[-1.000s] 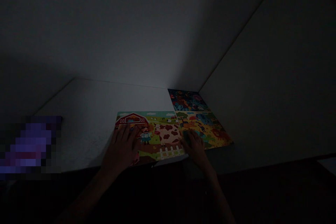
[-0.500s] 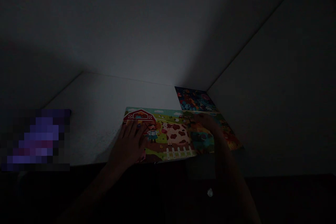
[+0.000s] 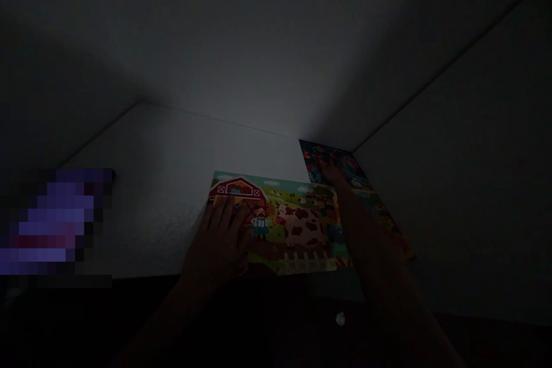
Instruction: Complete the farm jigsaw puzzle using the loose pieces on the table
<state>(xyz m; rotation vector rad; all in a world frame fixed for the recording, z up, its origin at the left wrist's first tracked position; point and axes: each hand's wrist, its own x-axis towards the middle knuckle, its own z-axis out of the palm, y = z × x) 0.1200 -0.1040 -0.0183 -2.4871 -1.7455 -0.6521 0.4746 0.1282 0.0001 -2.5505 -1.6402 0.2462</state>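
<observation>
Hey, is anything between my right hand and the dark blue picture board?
Nothing visible stands in the way: the right hand is already touching the dark blue picture board. Only its forearm passes over the lower board, short of the contact point.

Head-camera view, low light. Bare left hand (image 3: 218, 236) with a broad back and long, slender fingers (image 3: 225, 213); right hand (image 3: 331, 171) strongly foreshortened, only its narrow end distinct. Left forearm (image 3: 164, 322) and right forearm (image 3: 379, 253) bare, tapering toward the wrists. Fine surface detail is lost in shadow.
</observation>
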